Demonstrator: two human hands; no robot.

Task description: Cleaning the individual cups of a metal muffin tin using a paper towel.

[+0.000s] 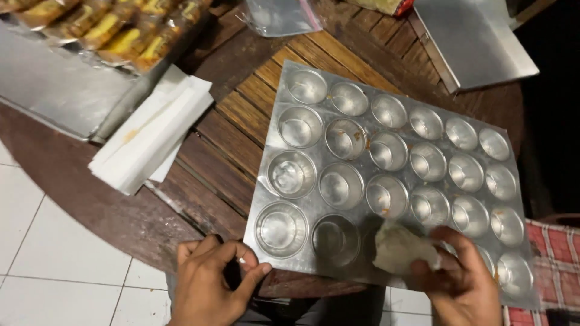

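Now the right hand (462, 274) grips a crumpled tissue (399, 247) on the near cups of the tin tray (326, 84). Its near-left corner is pinched by the left hand (211, 281). A hard push could tip the tray off the round table (103, 211).

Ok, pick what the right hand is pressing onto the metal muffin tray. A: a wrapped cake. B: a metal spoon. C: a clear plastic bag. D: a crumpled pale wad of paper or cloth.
D: the right hand bunches a crumpled pale wad against the near edge of the muffin tray, while the left hand grips the tray's near corner.
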